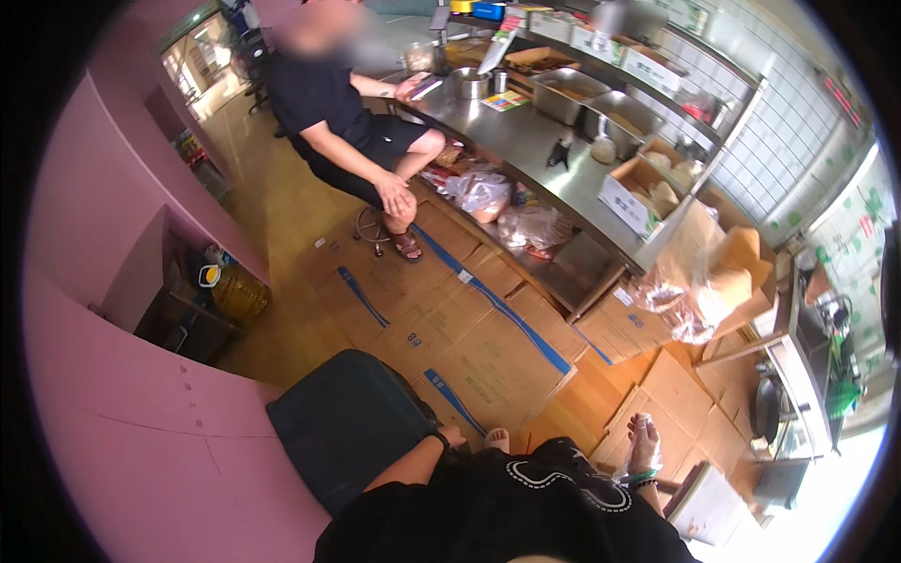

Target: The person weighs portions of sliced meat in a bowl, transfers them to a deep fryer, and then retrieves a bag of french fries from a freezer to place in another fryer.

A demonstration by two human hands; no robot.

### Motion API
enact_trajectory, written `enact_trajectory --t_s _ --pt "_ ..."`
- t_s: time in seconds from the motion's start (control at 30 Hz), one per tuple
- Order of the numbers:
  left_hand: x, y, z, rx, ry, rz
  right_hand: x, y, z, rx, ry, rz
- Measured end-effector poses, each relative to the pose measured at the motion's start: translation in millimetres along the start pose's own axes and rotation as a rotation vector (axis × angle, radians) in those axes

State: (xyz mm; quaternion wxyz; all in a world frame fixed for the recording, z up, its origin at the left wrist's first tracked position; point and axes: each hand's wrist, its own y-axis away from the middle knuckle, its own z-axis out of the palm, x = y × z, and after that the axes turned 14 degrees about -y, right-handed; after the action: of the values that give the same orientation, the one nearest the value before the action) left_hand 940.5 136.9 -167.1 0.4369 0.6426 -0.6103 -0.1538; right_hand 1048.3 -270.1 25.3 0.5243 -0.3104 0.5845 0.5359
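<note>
My left hand (454, 438), with a black band at the wrist, is low beside the near edge of a dark green box-like piece (345, 422), perhaps a padded seat. Its fingers are partly hidden, so any contact or hold is unclear. On the other side, my right hand (643, 445) hangs in front of my black shirt. It wears a clear plastic glove, with bracelets at the wrist, and nothing shows in it. Below it lie flattened cardboard sheets (676, 401). A white-topped stool or small table (714, 503) is near that wrist.
A seated person (317, 112) holds a phone (426, 87) at a steel worktable (521, 144). The table bears steel pans (566, 95) and a carton (633, 200). A plastic-lined box (704, 281) stands at its end. Cardboard (450, 331) covers the floor; a pink wall (176, 436) is left.
</note>
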Motion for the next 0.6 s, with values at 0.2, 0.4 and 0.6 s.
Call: enact_trajectory --t_s 0.2,0.4,0.6 --pt "-10.0 -8.6 7.5 0.064 0.435 -0.055 11.3 -90.6 67.8 -0.193 0.175 0.021" --pt "-57.2 -29.2 3.1 0.235 0.57 -0.016 16.5 -191.4 194.5 -0.475 0.281 0.15" --pt "-91.2 -28.6 -134.9 0.046 0.754 -0.337 58.8 -302.1 364.2 -0.799 0.234 0.343"
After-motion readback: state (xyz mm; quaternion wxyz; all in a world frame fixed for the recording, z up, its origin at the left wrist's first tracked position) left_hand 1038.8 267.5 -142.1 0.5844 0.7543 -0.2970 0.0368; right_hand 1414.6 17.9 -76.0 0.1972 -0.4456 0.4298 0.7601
